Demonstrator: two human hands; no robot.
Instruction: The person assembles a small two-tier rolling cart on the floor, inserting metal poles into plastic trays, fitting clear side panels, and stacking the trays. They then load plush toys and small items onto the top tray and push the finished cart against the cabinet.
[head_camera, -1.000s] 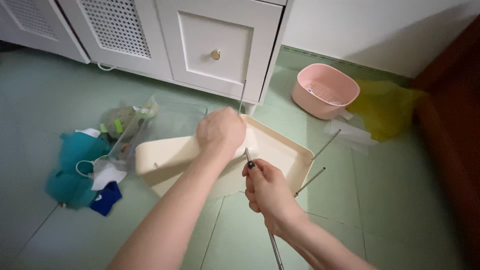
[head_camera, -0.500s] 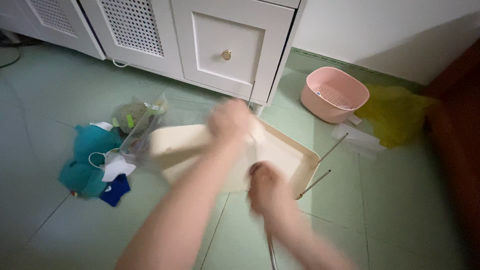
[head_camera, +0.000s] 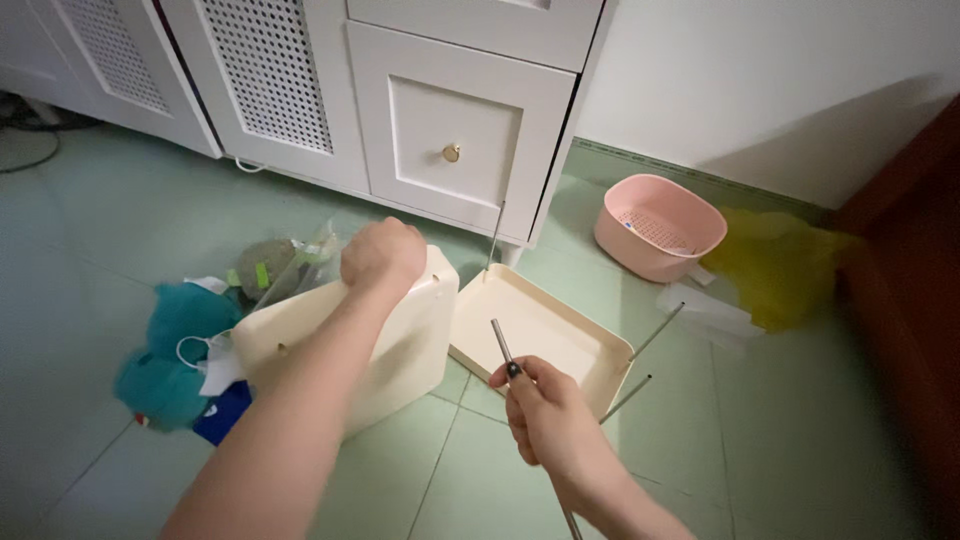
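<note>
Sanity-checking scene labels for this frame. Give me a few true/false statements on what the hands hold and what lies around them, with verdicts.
1. The left hand grips the top edge of a cream tray stood on its side. True.
2. The right hand holds a wooden spoon. False: it holds a thin metal rod.
3. A second cream tray lies flat on the floor with its open side up. True.
4. The pink basket sits on top of the cabinet. False: it stands on the green floor by the wall.

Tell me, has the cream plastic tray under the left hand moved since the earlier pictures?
Yes. The cream plastic tray now stands apart from the second cream tray, lifted leftward.
</note>
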